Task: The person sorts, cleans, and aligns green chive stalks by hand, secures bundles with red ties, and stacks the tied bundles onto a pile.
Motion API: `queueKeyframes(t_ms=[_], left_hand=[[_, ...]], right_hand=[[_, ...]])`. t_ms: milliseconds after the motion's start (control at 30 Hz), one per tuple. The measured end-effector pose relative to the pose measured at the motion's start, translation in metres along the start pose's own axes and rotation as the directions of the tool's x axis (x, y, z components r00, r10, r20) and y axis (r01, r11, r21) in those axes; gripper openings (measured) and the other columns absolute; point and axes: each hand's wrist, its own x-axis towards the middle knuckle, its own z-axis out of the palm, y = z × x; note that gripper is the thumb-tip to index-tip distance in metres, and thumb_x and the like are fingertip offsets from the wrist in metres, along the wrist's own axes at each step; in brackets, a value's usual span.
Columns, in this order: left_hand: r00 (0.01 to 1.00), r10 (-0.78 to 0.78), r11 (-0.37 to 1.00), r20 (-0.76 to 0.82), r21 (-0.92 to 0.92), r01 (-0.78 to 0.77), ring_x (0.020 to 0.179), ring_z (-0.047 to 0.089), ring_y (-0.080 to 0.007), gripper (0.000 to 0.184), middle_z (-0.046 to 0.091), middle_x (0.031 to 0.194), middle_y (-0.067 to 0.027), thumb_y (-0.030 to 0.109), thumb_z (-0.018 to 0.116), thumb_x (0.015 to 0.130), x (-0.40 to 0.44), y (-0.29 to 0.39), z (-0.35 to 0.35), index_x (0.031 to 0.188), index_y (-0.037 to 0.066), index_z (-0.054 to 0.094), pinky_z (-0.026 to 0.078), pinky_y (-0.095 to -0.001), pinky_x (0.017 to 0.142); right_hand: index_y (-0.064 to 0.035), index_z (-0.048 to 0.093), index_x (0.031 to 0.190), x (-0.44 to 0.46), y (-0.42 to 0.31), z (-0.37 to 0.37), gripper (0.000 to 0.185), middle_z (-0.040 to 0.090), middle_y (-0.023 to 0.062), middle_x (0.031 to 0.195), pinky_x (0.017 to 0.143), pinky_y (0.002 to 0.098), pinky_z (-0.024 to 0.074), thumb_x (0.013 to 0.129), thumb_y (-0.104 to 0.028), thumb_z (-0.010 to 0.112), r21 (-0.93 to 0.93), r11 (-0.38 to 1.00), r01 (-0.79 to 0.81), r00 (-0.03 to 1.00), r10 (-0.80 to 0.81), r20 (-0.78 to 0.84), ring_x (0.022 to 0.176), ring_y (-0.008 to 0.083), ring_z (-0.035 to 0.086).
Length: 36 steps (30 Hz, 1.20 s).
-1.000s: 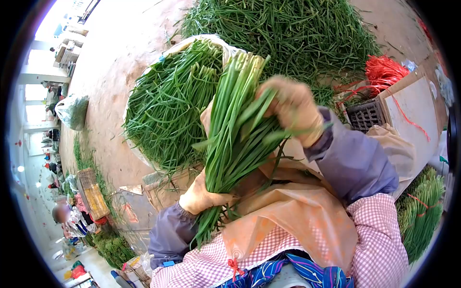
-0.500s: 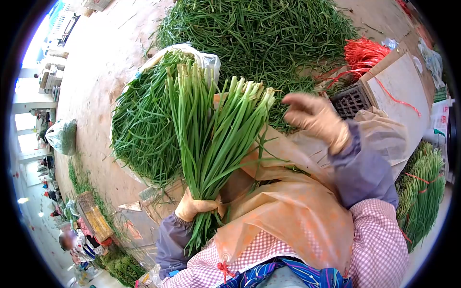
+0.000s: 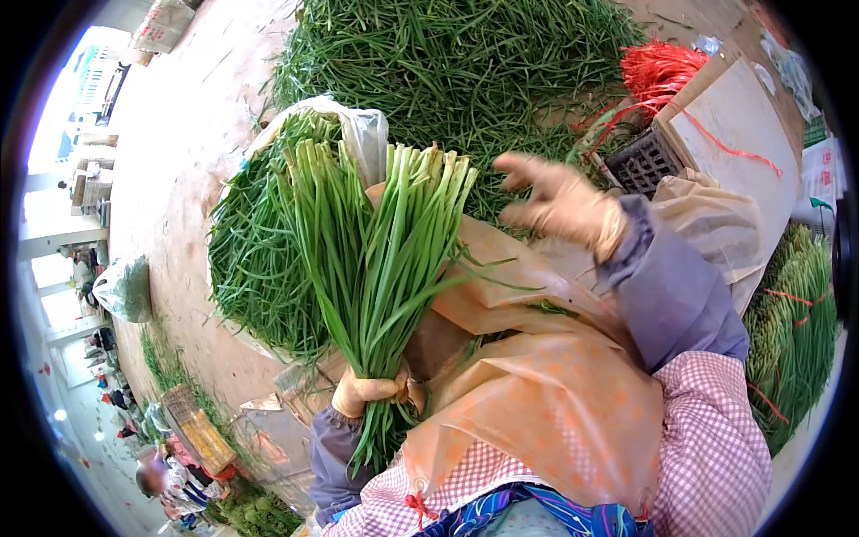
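My left hand (image 3: 365,392), in a tan glove, is wrapped round a bunch of garlic chives (image 3: 371,268) near its leafy end. The pale cut ends fan upward in two clumps, and the leaf tips hang below the fist. My right hand (image 3: 564,206), gloved too and slightly blurred, is raised to the right of the bunch. Its fingers are apart with nothing in them. Behind the bunch, more loose chives (image 3: 259,259) fill a pale plastic-lined container (image 3: 362,134). A translucent orange apron (image 3: 546,403) covers my lap.
A large heap of chives (image 3: 465,72) lies at the far side. Red ties (image 3: 658,67) rest by a black crate (image 3: 640,163) and a board (image 3: 738,134). Tied chive bundles (image 3: 792,331) stand at right. A person (image 3: 174,479) is at lower left, near a bagged bundle (image 3: 125,288).
My right hand has moved a little to the left, still spread. The two clumps in my left hand now stand closer together and more upright. The whole view has shifted slightly.
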Motion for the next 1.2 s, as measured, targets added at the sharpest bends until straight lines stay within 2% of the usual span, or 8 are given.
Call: queueKeyframes(t_ms=[100, 167, 267, 667, 800, 900, 1100, 1200], left_hand=[[1.0, -0.002, 1.0, -0.002, -0.03, 0.001, 0.055, 0.052, -0.0192, 0.057, 0.056, 0.072, -0.0075, 0.013, 0.077, 0.063, 0.003, 0.002, 0.007, 0.112, -0.002, 0.054, 0.046, -0.0347, 0.056], [1.0, -0.002, 1.0, -0.016, -0.01, 0.002, 0.055, 0.053, -0.0203, 0.048, 0.055, 0.068, -0.008, 0.014, 0.076, 0.062, 0.003, 0.005, 0.01, 0.102, -0.003, 0.056, 0.046, -0.0352, 0.056], [0.998, 0.011, 1.0, -0.061, -0.007, -0.011, 0.058, 0.056, -0.0213, 0.03, 0.058, 0.064, -0.0097, 0.015, 0.074, 0.062, 0.0, 0.011, 0.021, 0.082, -0.004, 0.062, 0.048, -0.0341, 0.057], [0.98, 0.105, 0.858, -0.168, 0.513, -0.004, 0.076, 0.063, -0.0169, 0.026, 0.069, 0.083, -0.0064, 0.007, 0.07, 0.065, 0.004, 0.017, 0.026, 0.09, 0.0, 0.067, 0.051, -0.0313, 0.067], [0.985, 0.123, 0.871, -0.124, 0.489, -0.048, 0.074, 0.063, -0.0164, 0.024, 0.068, 0.081, -0.0068, 0.006, 0.07, 0.066, 0.006, 0.016, 0.023, 0.089, 0.0, 0.067, 0.051, -0.0317, 0.067], [0.988, 0.129, 0.856, -0.081, 0.512, -0.07, 0.071, 0.063, -0.0165, 0.024, 0.067, 0.079, -0.0068, 0.005, 0.071, 0.066, 0.007, 0.017, 0.014, 0.088, -0.001, 0.067, 0.051, -0.0316, 0.064], [0.995, 0.081, 0.892, -0.066, 0.451, -0.043, 0.064, 0.062, -0.0159, 0.022, 0.066, 0.076, -0.0059, 0.006, 0.073, 0.066, 0.0, 0.014, 0.006, 0.086, 0.0, 0.067, 0.05, -0.0304, 0.059], [0.991, 0.127, 0.867, -0.047, 0.491, -0.088, 0.064, 0.061, -0.0153, 0.021, 0.066, 0.076, -0.0055, 0.006, 0.073, 0.067, 0.005, 0.012, 0.004, 0.086, 0.0, 0.067, 0.05, -0.0301, 0.059]], right_hand=[[-0.0081, 0.042, 0.142, -0.01, -0.044, 0.042, 0.067, 0.062, 0.0104, 0.115, 0.069, 0.0292, 0.0531, 0.08, -0.005, 0.068, 0.343, 0.896, -0.281, 0.929, 0.165, 0.331, 0.079, 0.0124, 0.059], [-0.0076, 0.054, 0.13, 0.013, -0.018, 0.089, 0.049, 0.067, 0.0152, 0.106, 0.07, 0.0344, 0.054, 0.082, -0.007, 0.066, 0.387, 0.902, 0.193, 0.981, -0.19, -0.047, 0.078, 0.0235, 0.066], [-0.0055, 0.063, 0.115, 0.008, -0.01, 0.073, 0.033, 0.068, 0.0211, 0.094, 0.072, 0.0402, 0.0539, 0.083, -0.008, 0.063, -0.154, 0.932, 0.327, 0.944, -0.328, 0.024, 0.081, 0.0374, 0.067], [-0.0048, 0.065, 0.108, 0.005, -0.025, 0.094, 0.026, 0.067, 0.0207, 0.086, 0.069, 0.0397, 0.0541, 0.083, -0.014, 0.062, 0.097, 0.921, 0.378, 0.901, -0.341, -0.267, 0.081, 0.0389, 0.065], [-0.0088, 0.066, 0.101, 0.021, -0.007, 0.084, 0.019, 0.066, 0.0173, 0.078, 0.061, 0.0415, 0.0534, 0.083, -0.014, 0.064, -0.46, 0.852, 0.252, 0.922, -0.355, -0.153, 0.071, 0.037, 0.065], [-0.0083, 0.064, 0.096, 0.043, 0.009, 0.059, 0.012, 0.064, 0.017, 0.074, 0.057, 0.0419, 0.052, 0.085, -0.015, 0.063, -0.529, 0.787, 0.318, 0.789, -0.529, -0.313, 0.065, 0.0375, 0.063], [-0.0068, 0.062, 0.109, 0.08, 0.059, -0.077, 0.023, 0.067, 0.0197, 0.086, 0.077, 0.0416, 0.0533, 0.092, -0.022, 0.056, -0.617, 0.749, -0.243, 0.881, -0.096, -0.463, 0.084, 0.0349, 0.065], [-0.0196, 0.036, 0.145, 0.049, 0.054, -0.038, 0.074, 0.057, 0.012, 0.128, 0.088, 0.0351, 0.0515, 0.08, -0.009, 0.07, -0.031, 0.984, 0.176, 0.984, -0.177, -0.029, 0.099, 0.0224, 0.062]])
